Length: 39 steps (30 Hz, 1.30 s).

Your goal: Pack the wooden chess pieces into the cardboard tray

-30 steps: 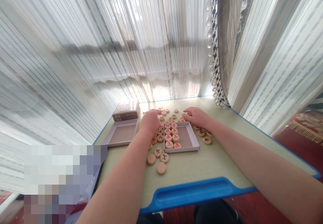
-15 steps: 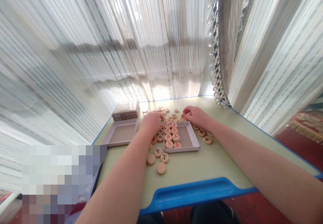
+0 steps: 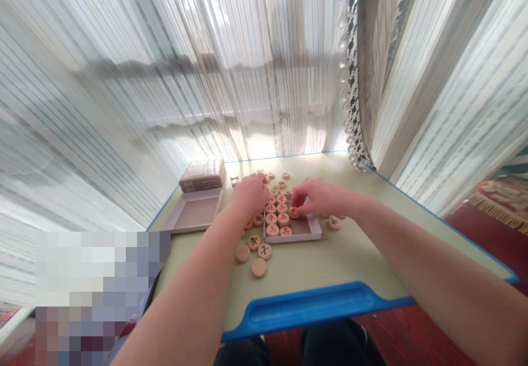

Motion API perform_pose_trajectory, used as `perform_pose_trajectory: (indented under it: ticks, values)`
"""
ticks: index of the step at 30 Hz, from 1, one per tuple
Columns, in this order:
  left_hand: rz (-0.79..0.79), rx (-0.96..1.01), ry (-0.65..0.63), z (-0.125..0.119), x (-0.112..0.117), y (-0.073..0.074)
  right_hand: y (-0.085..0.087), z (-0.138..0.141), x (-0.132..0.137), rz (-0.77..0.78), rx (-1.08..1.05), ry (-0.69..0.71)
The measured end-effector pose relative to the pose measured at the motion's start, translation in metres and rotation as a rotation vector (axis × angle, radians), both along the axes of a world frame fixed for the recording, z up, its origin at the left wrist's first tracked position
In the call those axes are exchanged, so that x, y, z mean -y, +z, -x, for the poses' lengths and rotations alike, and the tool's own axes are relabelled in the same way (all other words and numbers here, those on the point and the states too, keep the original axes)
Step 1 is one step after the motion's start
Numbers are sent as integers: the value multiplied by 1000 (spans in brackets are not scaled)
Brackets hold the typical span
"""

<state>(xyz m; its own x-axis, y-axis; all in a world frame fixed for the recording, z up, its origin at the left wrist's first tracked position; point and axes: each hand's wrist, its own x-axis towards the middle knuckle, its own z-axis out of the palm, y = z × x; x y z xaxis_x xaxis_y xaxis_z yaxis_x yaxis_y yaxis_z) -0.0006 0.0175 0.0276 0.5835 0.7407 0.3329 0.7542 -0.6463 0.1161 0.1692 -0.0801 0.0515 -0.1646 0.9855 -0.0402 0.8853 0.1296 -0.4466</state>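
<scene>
My right hand (image 3: 315, 196) is closed in a pinch on a wooden xiangqi piece (image 3: 293, 212) with a red mark, over the shallow white box tray (image 3: 314, 229). Inside that tray, two columns of pieces with red characters fill the left side, among them a soldier piece (image 3: 283, 219). My left hand (image 3: 251, 194) is at the tray's far left corner, its fingers curled together among loose pieces. Whatever its fingertips hold, if anything, is hidden. Loose black-marked pieces (image 3: 264, 251) and blank-faced pieces (image 3: 258, 267) lie near the tray's front left corner.
Another shallow tray (image 3: 192, 213) lies at the left, in front of a closed box (image 3: 202, 174). More pieces are scattered behind the white tray, and a black-marked one (image 3: 334, 222) sits to its right. The table has a blue edge with a front groove (image 3: 309, 308). Sheer curtains (image 3: 247, 80) hang behind.
My right hand has come left and nearer from the scattered pieces, bringing a red-marked piece over the tray. My left hand has shifted slightly, its fingers now curled more.
</scene>
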Motion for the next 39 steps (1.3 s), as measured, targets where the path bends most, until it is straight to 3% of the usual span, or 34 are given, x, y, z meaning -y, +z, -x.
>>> perform_pose_trajectory:
  ticks: [10, 20, 32, 39]
  values:
    - [6, -69, -44, 0, 6, 2, -13, -5, -9, -135, 177, 26]
    - [-22, -54, -52, 1, 3, 0, -9, -3, -4, -179, 249, 113]
    - [13, -69, -37, 1, 4, 1, 0, -4, 8, -136, 201, 181]
    - [23, -68, -44, 1, 6, 1, -4, -1, 8, -94, 183, 212]
